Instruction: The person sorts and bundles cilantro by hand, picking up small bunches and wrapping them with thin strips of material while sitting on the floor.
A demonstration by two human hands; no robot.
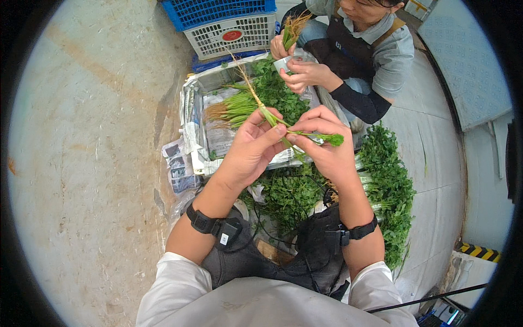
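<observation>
My left hand [259, 141] holds a leafy herb plant [267, 114] by its pale green stem, between thumb and fingers. Its long thin root points up and away over the crate. Close on the right, my right hand [320, 141] pinches a side stalk of the plant, with a small green leaf [336, 139] sticking out past the fingers. Beneath both hands lies a crate lined with newspaper [196, 143]. Inside it rest rooted green stems [239, 107] with leafy tops [282, 92], their brown roots towards the left.
Opposite, a co-worker [355, 53] holds a rooted bunch [294, 30] and a small white piece [282, 64]. Blue [220, 10] and white [233, 36] plastic crates are stacked behind. Loose greens [290, 200] lie between my legs, and bundled greens [388, 184] on the floor at right.
</observation>
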